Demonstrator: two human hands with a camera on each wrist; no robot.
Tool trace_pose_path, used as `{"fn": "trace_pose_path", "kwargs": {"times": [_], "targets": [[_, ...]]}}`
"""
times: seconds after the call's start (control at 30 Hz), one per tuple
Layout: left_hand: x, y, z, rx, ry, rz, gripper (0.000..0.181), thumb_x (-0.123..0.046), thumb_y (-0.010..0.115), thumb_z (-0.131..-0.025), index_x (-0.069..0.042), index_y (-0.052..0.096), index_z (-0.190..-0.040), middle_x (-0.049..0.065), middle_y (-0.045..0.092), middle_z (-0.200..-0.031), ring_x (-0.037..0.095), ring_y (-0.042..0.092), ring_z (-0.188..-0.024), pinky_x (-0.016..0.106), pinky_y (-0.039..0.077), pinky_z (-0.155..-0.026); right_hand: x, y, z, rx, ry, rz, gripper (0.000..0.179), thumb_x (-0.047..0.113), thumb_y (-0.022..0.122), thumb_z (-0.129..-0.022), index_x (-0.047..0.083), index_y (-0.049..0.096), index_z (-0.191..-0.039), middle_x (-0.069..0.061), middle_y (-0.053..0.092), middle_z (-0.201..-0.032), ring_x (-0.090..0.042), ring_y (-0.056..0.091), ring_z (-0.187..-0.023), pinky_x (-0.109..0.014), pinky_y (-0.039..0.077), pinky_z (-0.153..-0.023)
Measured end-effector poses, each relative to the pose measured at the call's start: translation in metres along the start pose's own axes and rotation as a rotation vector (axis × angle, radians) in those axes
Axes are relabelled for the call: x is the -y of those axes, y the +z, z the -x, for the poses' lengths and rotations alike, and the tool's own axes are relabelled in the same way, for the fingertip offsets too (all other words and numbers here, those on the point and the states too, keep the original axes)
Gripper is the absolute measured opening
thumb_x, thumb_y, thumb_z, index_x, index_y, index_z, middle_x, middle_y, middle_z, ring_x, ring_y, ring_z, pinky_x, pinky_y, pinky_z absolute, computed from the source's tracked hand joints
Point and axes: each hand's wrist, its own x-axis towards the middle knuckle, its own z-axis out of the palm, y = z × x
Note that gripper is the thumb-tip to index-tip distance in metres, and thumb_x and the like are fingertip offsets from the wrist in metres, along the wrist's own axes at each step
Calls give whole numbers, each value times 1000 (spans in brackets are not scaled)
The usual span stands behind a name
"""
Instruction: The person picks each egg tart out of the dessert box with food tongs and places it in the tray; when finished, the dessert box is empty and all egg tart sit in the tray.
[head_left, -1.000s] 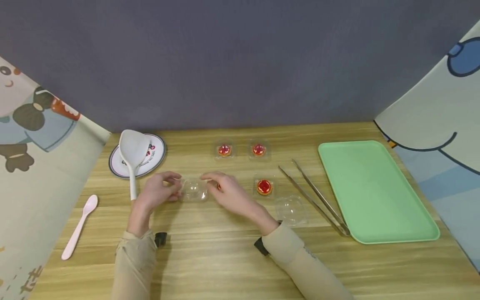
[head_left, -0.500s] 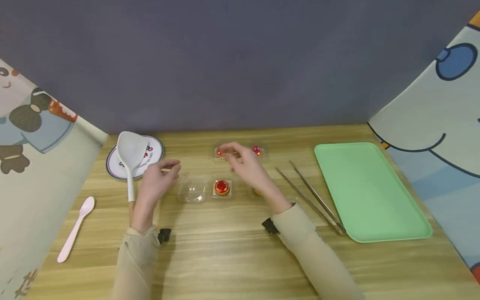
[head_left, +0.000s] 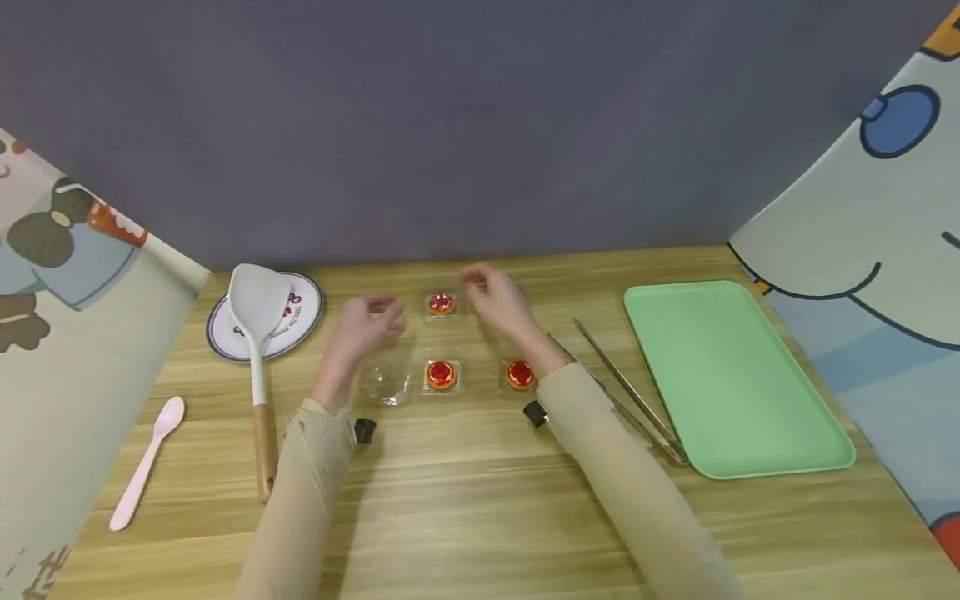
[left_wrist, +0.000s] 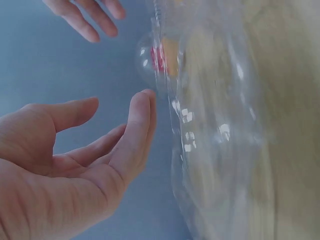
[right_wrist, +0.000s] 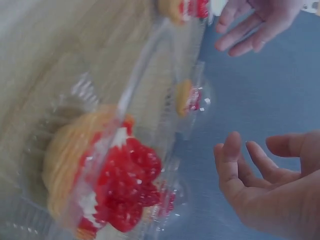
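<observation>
My left hand [head_left: 363, 325] hovers with loosely bent fingers above a clear plastic container [head_left: 386, 385]; nothing is in its grasp. Over the back row, my right hand [head_left: 497, 302] is likewise bare, just right of a red-topped tart [head_left: 440, 302] in a clear box. A domed lid covers that tart [right_wrist: 187, 97] in the right wrist view. Two more red tarts lie in front, the left one [head_left: 441, 376] and the right one [head_left: 520, 375]. A further tart [right_wrist: 166, 202] under a dome shows in the right wrist view; in the head view my right hand hides it.
Metal tongs [head_left: 630, 392] lie partly behind my right forearm, beside a green tray [head_left: 738, 379]. At left, a white spatula [head_left: 258, 308] with a wooden handle overlaps a patterned plate [head_left: 303, 321]. A pink spoon [head_left: 147, 462] lies at the far left.
Both hands have let go of the clear container by the front row. The right moved up and right to the back row; the left lifted off and shifted up and right.
</observation>
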Motion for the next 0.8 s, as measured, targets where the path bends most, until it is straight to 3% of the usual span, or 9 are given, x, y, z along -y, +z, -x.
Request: {"fn": "trace_pose_path", "kwargs": {"times": [0.1, 0.4, 0.63, 0.7, 0.8], "targets": [[-3, 6, -9, 31, -21, -6, 51, -6, 57, -109, 18, 42, -152, 38, 57, -141, 47, 72, -108, 36, 65, -92, -1, 1, -7, 1, 24, 30, 36, 5, 54, -108, -2, 61, -143, -18, 65, -143, -34, 61, -130, -43, 52, -113], [-7, 19, -25, 91, -140, 39, 52, -2, 53, -110, 17, 36, -155, 37, 52, -145, 50, 65, -121, 42, 59, -106, -4, 5, -23, 22, 69, 79, 41, 4, 51, -108, -5, 57, -148, -21, 61, -147, -34, 56, -138, -41, 46, -120], [-5, 27, -32, 108, -177, 61, 51, 6, 56, -107, 18, 38, -153, 38, 52, -145, 48, 66, -121, 37, 61, -102, -12, 6, -30, 107, 110, 158, 44, 5, 48, -111, -8, 49, -153, -24, 54, -155, -37, 50, -145, -44, 40, -125], [-5, 29, -33, 111, -184, 65, 51, 8, 56, -106, 19, 38, -153, 39, 53, -145, 48, 67, -120, 36, 61, -101, -13, 7, -31, 135, 113, 175, 44, 3, 47, -111, -10, 48, -154, -26, 53, -155, -38, 54, -140, -44, 43, -123], [-5, 31, -35, 110, -193, 73, 52, 10, 56, -105, 19, 38, -153, 39, 53, -144, 48, 67, -119, 35, 62, -99, -15, 10, -32, 164, 117, 160, 46, -2, 46, -110, -13, 45, -154, -29, 56, -150, -38, 61, -120, -43, 49, -115]]}}
